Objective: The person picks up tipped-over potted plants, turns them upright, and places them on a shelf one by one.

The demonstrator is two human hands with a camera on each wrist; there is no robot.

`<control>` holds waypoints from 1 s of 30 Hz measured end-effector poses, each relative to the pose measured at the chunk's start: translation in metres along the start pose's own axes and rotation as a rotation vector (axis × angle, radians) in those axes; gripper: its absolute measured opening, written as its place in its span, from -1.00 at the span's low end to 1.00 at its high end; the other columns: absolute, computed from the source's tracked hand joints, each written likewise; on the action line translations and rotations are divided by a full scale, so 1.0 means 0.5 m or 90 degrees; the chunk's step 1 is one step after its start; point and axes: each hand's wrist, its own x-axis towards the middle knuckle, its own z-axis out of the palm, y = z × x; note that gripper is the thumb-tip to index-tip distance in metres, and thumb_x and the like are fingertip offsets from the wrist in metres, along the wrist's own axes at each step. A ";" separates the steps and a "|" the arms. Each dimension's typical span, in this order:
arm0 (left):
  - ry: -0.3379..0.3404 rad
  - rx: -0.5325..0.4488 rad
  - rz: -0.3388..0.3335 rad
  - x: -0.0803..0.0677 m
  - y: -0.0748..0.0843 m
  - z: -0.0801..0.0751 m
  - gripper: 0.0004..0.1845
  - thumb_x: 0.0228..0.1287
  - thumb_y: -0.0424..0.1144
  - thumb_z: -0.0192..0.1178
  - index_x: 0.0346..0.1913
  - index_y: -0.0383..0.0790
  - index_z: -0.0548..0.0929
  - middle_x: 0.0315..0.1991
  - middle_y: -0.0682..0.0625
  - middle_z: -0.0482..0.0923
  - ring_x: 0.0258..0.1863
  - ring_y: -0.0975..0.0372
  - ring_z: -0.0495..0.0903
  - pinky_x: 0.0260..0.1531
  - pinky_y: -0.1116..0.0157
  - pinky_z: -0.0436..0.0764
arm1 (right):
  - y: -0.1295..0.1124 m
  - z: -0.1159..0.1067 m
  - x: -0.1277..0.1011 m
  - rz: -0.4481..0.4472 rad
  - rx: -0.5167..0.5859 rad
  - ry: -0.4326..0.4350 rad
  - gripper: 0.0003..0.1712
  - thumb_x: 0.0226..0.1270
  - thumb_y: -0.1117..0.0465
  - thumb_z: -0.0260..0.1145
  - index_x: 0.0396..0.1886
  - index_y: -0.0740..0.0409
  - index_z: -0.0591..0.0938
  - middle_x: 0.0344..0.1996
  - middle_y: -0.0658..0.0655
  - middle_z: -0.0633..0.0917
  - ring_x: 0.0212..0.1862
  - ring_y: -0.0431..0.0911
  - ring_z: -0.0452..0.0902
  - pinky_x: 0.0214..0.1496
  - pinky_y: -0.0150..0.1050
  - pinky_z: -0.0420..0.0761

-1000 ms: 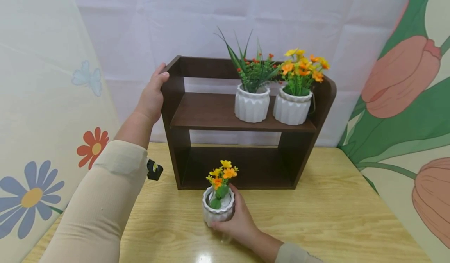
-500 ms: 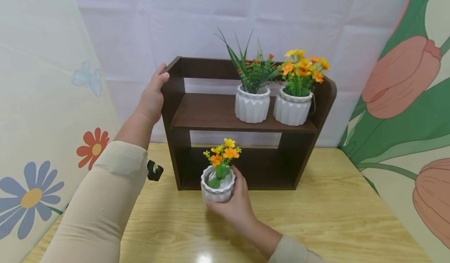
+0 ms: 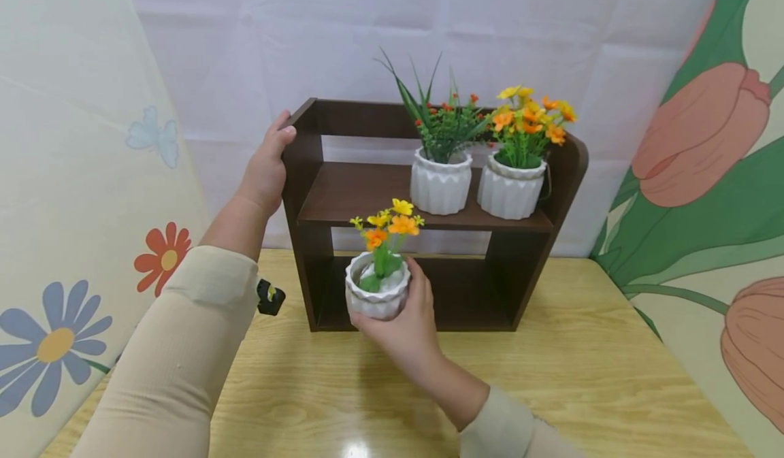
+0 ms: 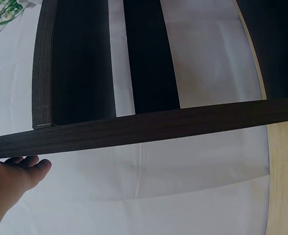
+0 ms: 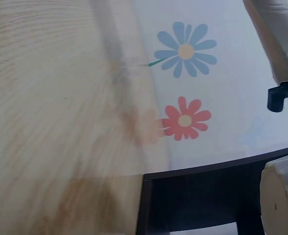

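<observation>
A dark brown wooden shelf stands at the back of the table. My left hand grips its upper left side panel; in the left wrist view the fingers lie against the dark shelf edge. My right hand holds a small white ribbed pot with yellow and orange flowers, lifted off the table in front of the lower opening. The pot's edge shows in the right wrist view.
Two white ribbed pots stand on the upper shelf board: one with green blades and red berries, one with orange flowers. The wooden table spreads in front. Flower-print panels close both sides, a white cloth behind.
My right hand has lifted the small flower pot off the table, upward and toward the shelf. The left hand has stayed on the shelf's side.
</observation>
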 end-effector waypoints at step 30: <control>0.003 -0.022 0.004 0.002 0.000 -0.002 -0.35 0.47 0.08 -0.33 0.57 0.23 -0.12 0.54 -0.06 0.00 0.18 0.25 0.29 0.37 0.25 0.19 | -0.160 -0.019 0.095 -0.074 0.025 0.040 0.32 -0.27 0.04 0.68 0.51 -0.06 0.11 0.32 0.14 0.33 0.27 0.04 0.33 0.29 0.03 0.42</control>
